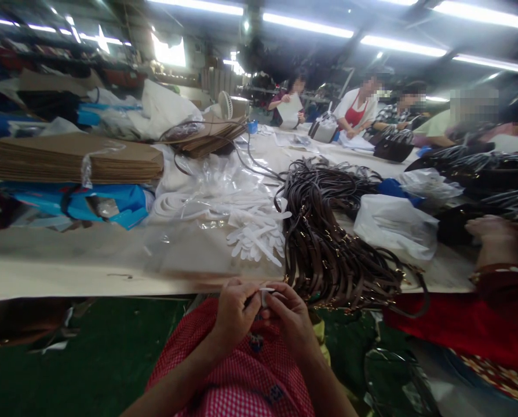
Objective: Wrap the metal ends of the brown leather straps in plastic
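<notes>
Just in front of the table edge, above the checked red apron (241,382), my two hands meet. My left hand (238,310) is closed, its thumb and fingers pinching a small white strip (265,295). From the other side my right hand (290,315) pinches the same strip, which looks bent over between the fingertips. Something dark shows beside the strip, too small to make out. On the table beyond lies a loose heap of white strips (256,234). To its right sprawls a big bundle of dark brown straps (324,249) with gold-coloured metal fittings.
Stacked brown cardboard sheets (76,159) rest on a blue plastic package (106,202) at left. A white plastic bag (393,226) sits right of the straps. A co-worker's arm (500,249) reaches in from the right. Several people work at the far side.
</notes>
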A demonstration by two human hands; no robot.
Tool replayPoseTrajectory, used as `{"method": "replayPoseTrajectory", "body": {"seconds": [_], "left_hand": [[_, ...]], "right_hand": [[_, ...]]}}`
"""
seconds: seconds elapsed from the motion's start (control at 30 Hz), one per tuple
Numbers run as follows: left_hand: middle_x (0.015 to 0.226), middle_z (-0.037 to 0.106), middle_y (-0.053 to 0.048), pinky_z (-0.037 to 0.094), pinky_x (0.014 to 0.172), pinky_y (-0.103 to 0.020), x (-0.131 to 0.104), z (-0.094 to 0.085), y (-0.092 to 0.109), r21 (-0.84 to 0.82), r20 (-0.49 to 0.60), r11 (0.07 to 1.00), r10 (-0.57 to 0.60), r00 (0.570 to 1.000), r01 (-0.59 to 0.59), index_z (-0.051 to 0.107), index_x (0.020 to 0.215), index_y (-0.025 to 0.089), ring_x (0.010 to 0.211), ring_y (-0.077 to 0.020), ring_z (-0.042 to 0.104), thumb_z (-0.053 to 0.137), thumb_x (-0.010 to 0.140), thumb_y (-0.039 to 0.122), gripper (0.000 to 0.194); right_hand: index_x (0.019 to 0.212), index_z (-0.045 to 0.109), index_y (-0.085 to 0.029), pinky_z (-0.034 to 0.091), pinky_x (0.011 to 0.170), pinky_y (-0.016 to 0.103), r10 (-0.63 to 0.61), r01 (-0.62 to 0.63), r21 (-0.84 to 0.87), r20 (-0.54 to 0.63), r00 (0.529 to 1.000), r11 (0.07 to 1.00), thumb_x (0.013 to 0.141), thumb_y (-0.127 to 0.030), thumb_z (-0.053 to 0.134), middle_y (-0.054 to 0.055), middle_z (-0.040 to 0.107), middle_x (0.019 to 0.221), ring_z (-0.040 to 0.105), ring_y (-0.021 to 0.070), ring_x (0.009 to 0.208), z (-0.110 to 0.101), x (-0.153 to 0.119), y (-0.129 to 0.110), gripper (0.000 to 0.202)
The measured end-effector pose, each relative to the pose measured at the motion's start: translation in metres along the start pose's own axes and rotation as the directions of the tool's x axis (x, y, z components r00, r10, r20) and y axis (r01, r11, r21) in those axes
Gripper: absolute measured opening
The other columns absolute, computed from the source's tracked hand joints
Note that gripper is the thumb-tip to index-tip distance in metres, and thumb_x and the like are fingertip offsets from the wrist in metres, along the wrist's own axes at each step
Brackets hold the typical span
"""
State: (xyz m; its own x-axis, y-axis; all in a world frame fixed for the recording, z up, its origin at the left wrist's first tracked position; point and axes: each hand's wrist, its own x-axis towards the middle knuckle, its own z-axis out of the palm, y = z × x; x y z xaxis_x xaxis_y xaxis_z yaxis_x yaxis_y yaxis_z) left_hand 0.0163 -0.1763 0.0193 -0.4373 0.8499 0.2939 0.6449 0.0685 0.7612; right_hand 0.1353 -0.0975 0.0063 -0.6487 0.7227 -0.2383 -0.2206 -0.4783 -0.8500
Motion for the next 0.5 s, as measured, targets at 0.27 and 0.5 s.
{"method": "replayPoseTrajectory", "body": {"seconds": [0.27,0.5], "left_hand": [[0.071,0.067,-0.002,0.036,0.089,-0.039,-0.002,-0.003,0.0,0.097,0.002,0.99,0.1,0.995,-0.1,0.068,0.078,0.02,0.075,-0.021,0.055,0.047,0.09,0.02,0.024],[0.071,0.071,0.004,0.043,0.09,-0.036,0.003,-0.002,-0.035,0.258,0.054,0.863,0.437,0.898,-0.435,0.064,0.084,0.028,0.067,-0.0176,0.063,0.05,0.085,0.013,0.02]], "right_hand": [[0.08,0.061,-0.018,0.05,0.047,0.019,-0.03,0.031,0.064,-0.01,0.999,0.997,0.068,-0.033,0.086,-0.003,0.066,0.061,0.058,0.0094,0.048,0.0,0.003,0.007,0.032],[0.071,0.06,-0.018,0.039,0.045,0.019,0.015,-0.036,0.15,0.134,0.991,0.988,0.064,-0.051,0.085,-0.002,0.061,0.057,0.052,0.0086,0.044,-0.013,0.027,0.021,0.042]]}}
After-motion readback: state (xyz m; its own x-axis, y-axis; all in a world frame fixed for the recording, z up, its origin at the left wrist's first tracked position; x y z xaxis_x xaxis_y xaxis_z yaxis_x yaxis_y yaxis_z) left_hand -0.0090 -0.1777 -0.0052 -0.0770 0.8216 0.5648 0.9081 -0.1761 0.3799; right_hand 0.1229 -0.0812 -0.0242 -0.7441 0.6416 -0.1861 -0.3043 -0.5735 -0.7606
